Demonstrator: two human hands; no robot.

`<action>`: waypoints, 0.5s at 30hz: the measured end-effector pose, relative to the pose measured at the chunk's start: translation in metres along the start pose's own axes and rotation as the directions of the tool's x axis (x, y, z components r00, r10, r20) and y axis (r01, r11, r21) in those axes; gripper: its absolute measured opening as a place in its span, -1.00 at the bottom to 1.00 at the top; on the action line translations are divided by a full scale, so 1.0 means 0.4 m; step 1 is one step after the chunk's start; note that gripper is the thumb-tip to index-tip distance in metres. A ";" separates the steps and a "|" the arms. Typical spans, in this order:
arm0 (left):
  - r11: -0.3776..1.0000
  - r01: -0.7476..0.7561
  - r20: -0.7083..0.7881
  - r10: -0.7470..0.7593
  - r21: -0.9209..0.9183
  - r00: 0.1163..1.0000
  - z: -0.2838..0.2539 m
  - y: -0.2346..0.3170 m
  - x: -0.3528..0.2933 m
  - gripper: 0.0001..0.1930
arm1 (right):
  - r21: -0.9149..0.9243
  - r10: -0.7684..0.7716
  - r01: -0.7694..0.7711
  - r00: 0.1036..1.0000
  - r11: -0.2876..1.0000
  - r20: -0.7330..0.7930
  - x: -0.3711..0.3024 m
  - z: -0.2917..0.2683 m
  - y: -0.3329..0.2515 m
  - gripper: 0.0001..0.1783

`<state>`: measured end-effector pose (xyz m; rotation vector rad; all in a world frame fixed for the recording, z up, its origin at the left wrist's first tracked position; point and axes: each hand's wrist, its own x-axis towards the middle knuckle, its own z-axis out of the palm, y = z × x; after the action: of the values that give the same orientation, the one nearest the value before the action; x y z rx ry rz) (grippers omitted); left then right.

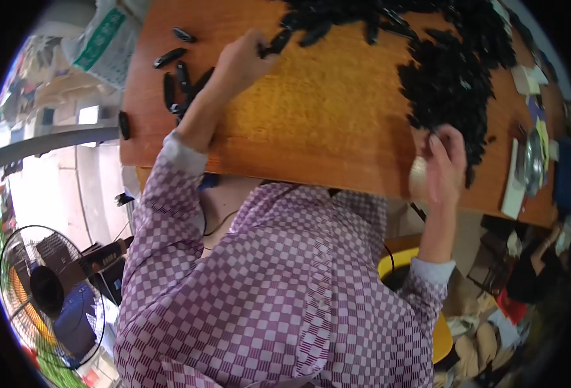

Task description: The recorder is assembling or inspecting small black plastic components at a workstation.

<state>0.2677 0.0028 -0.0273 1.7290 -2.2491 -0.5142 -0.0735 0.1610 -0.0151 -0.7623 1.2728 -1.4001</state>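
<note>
A large heap of small black oblong pieces (450, 81) spreads along the far and right parts of the wooden table (324, 110). At the far left of centre, my left hand (240, 64) is closed, its fingertips on one black oblong piece (278, 43) beside the edge of the heap. My right hand (446, 161) is at the near end of the heap with its fingers curled together; whatever is in them is too small and blurred to name. A pale rounded thing (418, 177) shows beside that hand, near the table's front edge.
Several separate black pieces (182, 77) lie at the table's left. A clear-wrapped bundle (534, 161) and a white strip (511, 178) lie at the right. A fan (47, 291) stands at the lower left, a white and green sack (104, 42) at the upper left, a yellow chair (442, 336) near me.
</note>
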 end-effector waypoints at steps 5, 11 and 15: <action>0.452 0.239 0.246 -0.045 -0.859 0.968 0.031 0.083 -0.102 -0.65 | 0.533 0.139 -0.228 0.969 0.815 0.202 -0.009 0.035 0.039 -0.78; 0.229 0.398 0.431 0.117 -0.889 0.895 0.075 0.184 -0.186 -0.61 | 0.582 0.249 -0.280 0.959 0.764 0.135 -0.054 0.088 0.023 -0.81; 0.276 0.314 0.358 0.128 -0.908 0.925 0.109 0.249 -0.213 -0.59 | 0.492 0.256 -0.254 0.965 0.833 0.066 -0.074 0.099 0.013 -0.82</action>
<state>0.1849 0.1132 -0.0234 1.0569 -1.2820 -1.9031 -0.0278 0.1781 -0.0053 -0.2234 0.9092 -1.4190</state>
